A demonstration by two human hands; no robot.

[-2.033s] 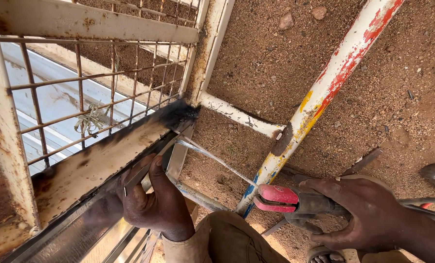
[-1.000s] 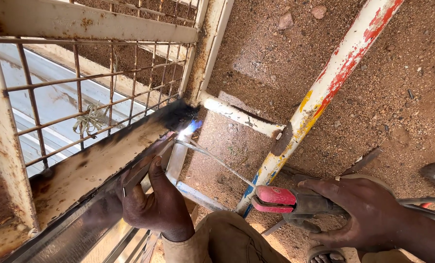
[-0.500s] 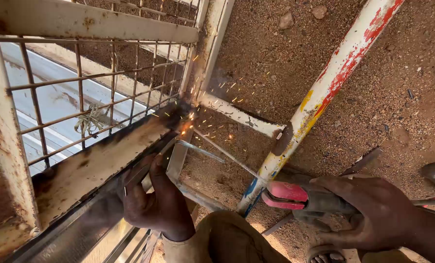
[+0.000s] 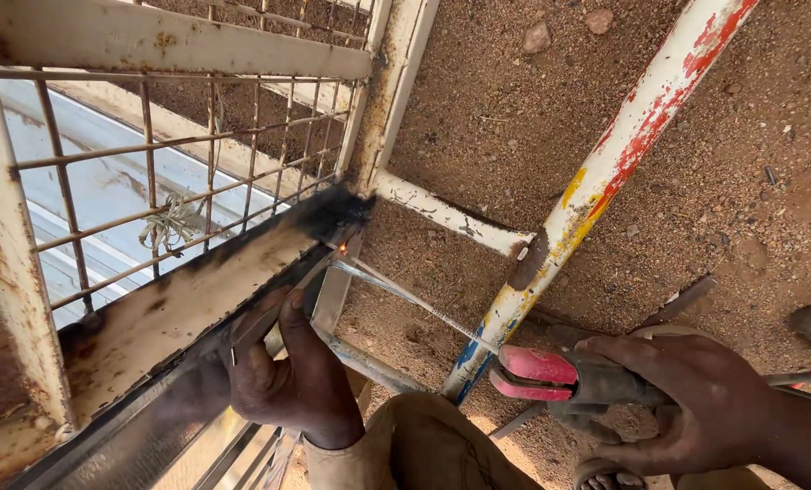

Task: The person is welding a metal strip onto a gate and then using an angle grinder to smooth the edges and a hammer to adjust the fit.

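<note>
I see the welding rod (image 4: 405, 295) running from the pink-jawed electrode holder (image 4: 551, 374) up to the scorched corner of the rusted frame bar (image 4: 197, 295), where 1 small orange glow sits at the rod tip. My right hand (image 4: 687, 399) has its fingers clamped around the holder's grip. My left hand (image 4: 288, 377) presses against the lower edge of the frame bar, fingers curled together on it, just beside the rod tip.

Obstructions: a wire mesh panel (image 4: 179, 181) stands directly above the frame bar. A painted pipe (image 4: 605, 181), white with red, yellow and blue patches, crosses diagonally between the 2 hands and lies close beside the holder. A short white cross tube (image 4: 442, 213) joins the frame upright to that pipe.

Open room: bare sandy ground (image 4: 732, 209) lies right of the pipe, with small stones scattered on it. A grey object at the right frame edge cannot be identified.
</note>
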